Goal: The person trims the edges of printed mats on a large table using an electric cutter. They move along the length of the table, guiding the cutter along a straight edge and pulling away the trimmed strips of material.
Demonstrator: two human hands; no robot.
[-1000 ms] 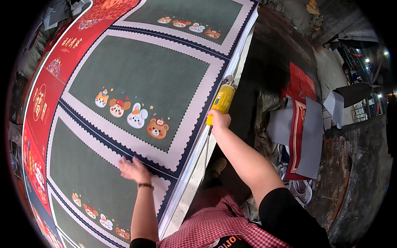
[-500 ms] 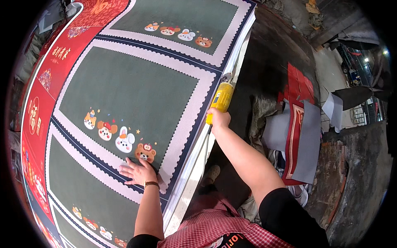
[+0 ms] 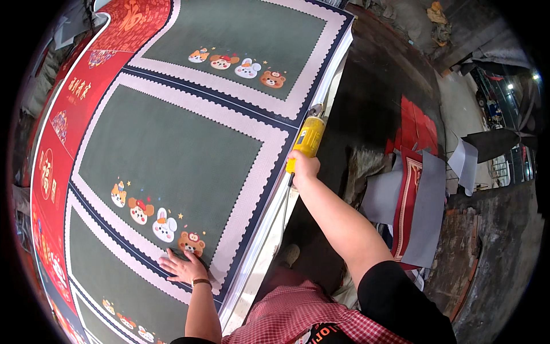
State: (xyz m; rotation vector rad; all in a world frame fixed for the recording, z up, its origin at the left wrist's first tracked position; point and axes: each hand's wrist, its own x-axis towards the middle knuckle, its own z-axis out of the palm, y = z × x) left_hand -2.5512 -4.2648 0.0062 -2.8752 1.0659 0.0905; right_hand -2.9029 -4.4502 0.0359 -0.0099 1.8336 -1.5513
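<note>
My right hand [image 3: 306, 167] is wrapped round the yellow body of a corded power cutter [image 3: 310, 136]. Its metal head lies against the right edge of a printed mat sheet [image 3: 172, 137], beside a dark band between two panels. The sheet is green with pale scalloped borders and cartoon animal heads, and lies on a thick white-edged stack [image 3: 260, 241]. My left hand [image 3: 184, 268] rests flat on the sheet, fingers spread, just below the bear print. The cutter's cord trails down along the stack's side from my right hand.
Red printed panels [image 3: 63, 97] run along the sheet's left side. On the right, beyond the stack, lie grey sheet offcuts [image 3: 424, 212], a red patterned strip [image 3: 407, 200] and red pieces [image 3: 418, 123]. A dark worn surface [image 3: 366, 74] borders the stack's right edge.
The cutter has advanced along the sheet's right edge, away from me, past the dark band between panels. The view has shifted slightly. My left hand stays at the same spot below the bear.
</note>
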